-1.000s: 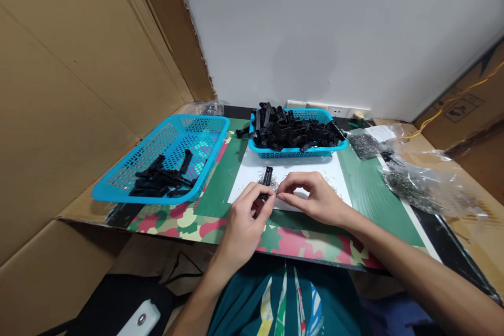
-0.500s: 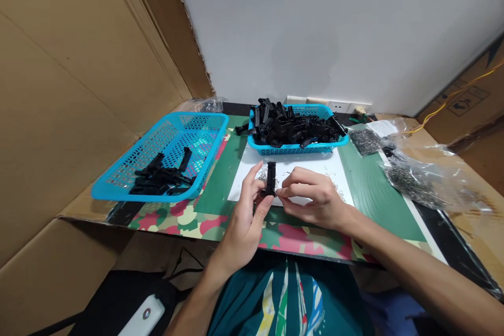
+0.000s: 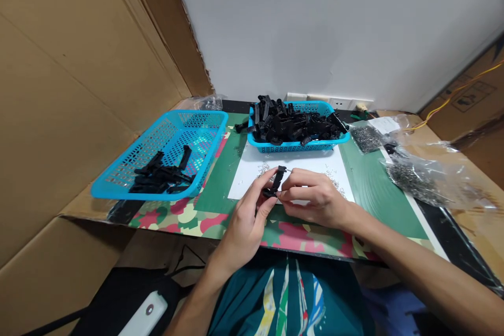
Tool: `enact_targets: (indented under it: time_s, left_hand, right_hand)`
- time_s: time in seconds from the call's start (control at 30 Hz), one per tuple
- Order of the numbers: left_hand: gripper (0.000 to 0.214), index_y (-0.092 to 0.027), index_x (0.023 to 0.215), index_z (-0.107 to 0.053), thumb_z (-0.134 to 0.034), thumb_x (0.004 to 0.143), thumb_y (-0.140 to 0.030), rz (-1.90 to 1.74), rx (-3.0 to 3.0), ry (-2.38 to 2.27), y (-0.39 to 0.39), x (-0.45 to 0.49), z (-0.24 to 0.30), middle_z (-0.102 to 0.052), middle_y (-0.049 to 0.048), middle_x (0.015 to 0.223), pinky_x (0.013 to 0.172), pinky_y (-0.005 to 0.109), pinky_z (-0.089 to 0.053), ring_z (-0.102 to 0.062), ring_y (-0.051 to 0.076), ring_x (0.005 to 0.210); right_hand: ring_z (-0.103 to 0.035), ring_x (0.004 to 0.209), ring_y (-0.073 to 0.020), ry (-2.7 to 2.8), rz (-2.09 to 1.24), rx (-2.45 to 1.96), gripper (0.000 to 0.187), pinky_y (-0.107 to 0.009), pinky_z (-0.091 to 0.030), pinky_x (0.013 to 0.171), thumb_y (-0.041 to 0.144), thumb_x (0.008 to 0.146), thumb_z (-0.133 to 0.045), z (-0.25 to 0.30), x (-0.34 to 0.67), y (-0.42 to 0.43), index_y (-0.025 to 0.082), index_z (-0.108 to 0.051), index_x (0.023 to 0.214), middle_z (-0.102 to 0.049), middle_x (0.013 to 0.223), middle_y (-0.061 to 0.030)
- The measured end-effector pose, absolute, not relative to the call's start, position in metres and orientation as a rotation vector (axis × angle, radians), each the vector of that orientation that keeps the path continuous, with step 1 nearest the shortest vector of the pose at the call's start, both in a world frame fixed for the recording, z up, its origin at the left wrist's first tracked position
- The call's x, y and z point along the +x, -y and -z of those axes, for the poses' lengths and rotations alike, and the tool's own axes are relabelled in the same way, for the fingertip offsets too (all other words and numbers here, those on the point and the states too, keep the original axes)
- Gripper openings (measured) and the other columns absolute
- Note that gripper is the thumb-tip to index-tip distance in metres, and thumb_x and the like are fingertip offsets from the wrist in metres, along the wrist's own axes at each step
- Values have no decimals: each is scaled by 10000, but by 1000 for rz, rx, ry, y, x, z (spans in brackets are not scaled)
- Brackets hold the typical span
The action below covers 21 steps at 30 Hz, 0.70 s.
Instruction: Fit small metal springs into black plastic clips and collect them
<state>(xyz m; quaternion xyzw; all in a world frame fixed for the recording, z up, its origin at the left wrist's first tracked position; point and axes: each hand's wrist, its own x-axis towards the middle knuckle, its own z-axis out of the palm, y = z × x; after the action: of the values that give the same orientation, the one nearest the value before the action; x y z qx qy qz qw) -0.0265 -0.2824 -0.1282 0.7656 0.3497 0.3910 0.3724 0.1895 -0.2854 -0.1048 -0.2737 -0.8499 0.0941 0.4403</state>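
Observation:
My left hand pinches the lower end of a small black plastic clip above the white sheet of paper. My right hand is closed at the clip's upper side, fingertips touching it, possibly with a tiny metal spring that I cannot make out. Small metal springs lie scattered on the paper. A blue basket heaped with black clips stands just behind the paper. A second blue basket at the left holds several black clips.
Clear plastic bags of metal springs lie at the right on the green mat. Cardboard walls close off the left side and right rear. A power strip runs along the grey wall. A white device lies below the table edge.
Both hands have lifted the black clip off the paper and tilted it rightward; my right hand has closed in on its upper end.

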Motion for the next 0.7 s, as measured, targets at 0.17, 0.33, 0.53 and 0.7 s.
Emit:
enact_targets:
  time_s: [0.17, 0.33, 0.53, 0.7]
  left_hand:
    - [483, -366, 1553, -512, -558, 1077, -297, -1021, 1917, -904, 281, -28, 129, -655, 63, 1414, 1078, 350, -542, -654, 243, 1271]
    - [511, -354, 1589, -459, -544, 1086, -324, -971, 1784, -890, 279, -26, 123, -673, 49, 1184, 959, 306, -546, -676, 191, 1058]
    - [393, -285, 1451, -489, -561, 1081, -395, -967, 1526, -770, 278, -27, 115, -623, 24, 991, 831, 273, -497, -623, 162, 892]
    - [203, -292, 1253, -484, -507, 1102, -427, -855, 1471, -757, 278, -32, 114, -606, -1, 976, 794, 265, -456, -595, 143, 863]
  right_hand:
    - [-607, 750, -183, 2099, -315, -671, 156, -304, -482, 667, 124, 995, -639, 107, 188, 285, 180, -696, 861, -705, 819, -69]
    - [-607, 770, -187, 2136, -330, -744, 172, -305, -470, 674, 140, 1028, -611, 107, 187, 286, 169, -723, 901, -704, 836, -73]
    - [-523, 728, -174, 2171, -78, -785, 171, -307, -402, 633, 127, 1050, -590, 102, 193, 284, 178, -753, 1048, -706, 840, -58]
    - [-479, 726, -187, 2231, 182, -778, 237, -334, -376, 639, 105, 1060, -534, 93, 194, 287, 181, -758, 1042, -710, 842, -67]
